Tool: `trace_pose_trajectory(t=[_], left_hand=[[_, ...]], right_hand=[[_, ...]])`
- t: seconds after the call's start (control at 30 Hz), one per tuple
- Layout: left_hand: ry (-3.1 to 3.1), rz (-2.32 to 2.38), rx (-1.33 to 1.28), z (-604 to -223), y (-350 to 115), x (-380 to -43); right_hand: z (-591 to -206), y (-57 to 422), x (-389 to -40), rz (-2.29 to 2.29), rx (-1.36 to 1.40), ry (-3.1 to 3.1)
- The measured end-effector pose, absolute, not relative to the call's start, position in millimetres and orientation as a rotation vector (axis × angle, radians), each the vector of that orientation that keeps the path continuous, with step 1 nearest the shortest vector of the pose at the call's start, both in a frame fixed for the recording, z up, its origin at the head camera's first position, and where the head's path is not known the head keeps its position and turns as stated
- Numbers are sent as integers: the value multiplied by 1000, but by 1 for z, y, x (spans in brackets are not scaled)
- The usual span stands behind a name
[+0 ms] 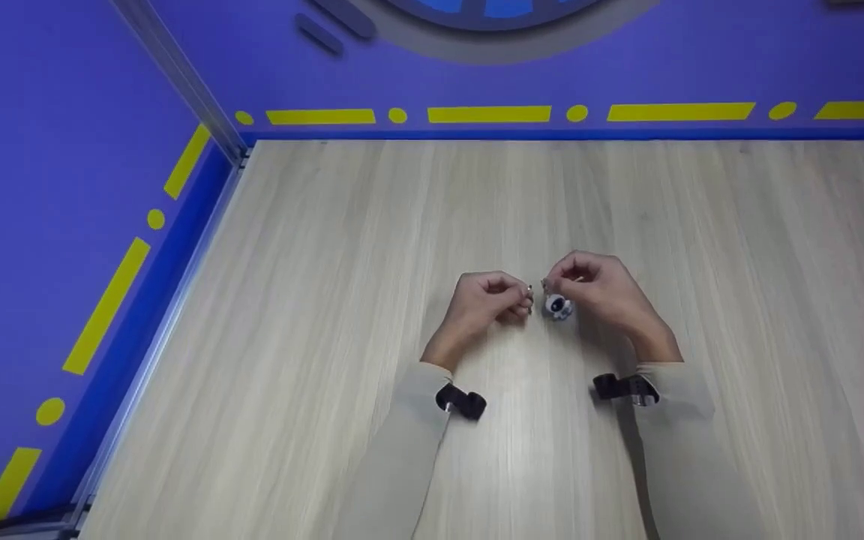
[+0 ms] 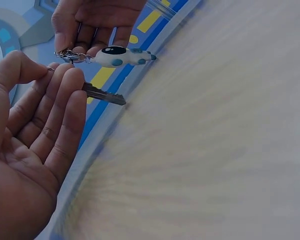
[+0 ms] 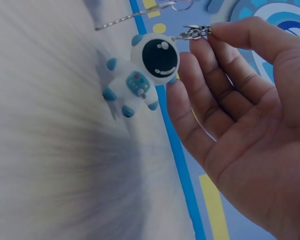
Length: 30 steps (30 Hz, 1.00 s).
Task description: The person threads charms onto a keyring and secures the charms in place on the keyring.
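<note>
My left hand [image 1: 481, 304] pinches the head end of a metal key [image 2: 105, 95] between thumb and forefinger. The toothed blade juts out past the fingers, and a thin ring [image 3: 182, 10] shows at the key's end in the right wrist view. Opposite it, my right hand [image 1: 606, 294] pinches the metal clasp and chain [image 3: 196, 33] of an astronaut keychain [image 3: 124, 89]. The white figure with a black visor and blue feet hangs below those fingertips. A small gap separates the two hands in the head view.
Both hands are over a light wood-grain table [image 1: 327, 300]. Blue panels [image 1: 64, 150] with yellow marks stand along its left and far sides. Each wrist wears a black strap with a camera [image 1: 466, 403].
</note>
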<state>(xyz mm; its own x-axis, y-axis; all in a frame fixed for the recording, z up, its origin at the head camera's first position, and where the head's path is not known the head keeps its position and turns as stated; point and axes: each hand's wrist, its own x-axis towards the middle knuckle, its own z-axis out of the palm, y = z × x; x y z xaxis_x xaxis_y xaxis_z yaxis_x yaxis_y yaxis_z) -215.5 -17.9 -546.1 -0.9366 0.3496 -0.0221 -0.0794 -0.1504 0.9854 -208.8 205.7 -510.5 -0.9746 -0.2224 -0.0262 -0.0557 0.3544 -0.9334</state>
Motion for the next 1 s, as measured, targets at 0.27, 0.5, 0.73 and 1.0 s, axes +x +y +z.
trace_pose_trajectory(t=[0.27, 0.5, 0.73, 1.0], left_hand=[[1800, 2186, 362, -544, -18, -215], [1806, 2197, 386, -543, -18, -214], [1831, 2172, 420, -542, -17, -214], [1838, 2140, 372, -543, -15, -214]], right_hand=[[-510, 201, -209, -1699, -311, 2442], [-512, 199, -209, -1715, -375, 2449], [-513, 196, -209, -1819, -461, 2425], [-514, 193, -208, -1878, -448, 2388]])
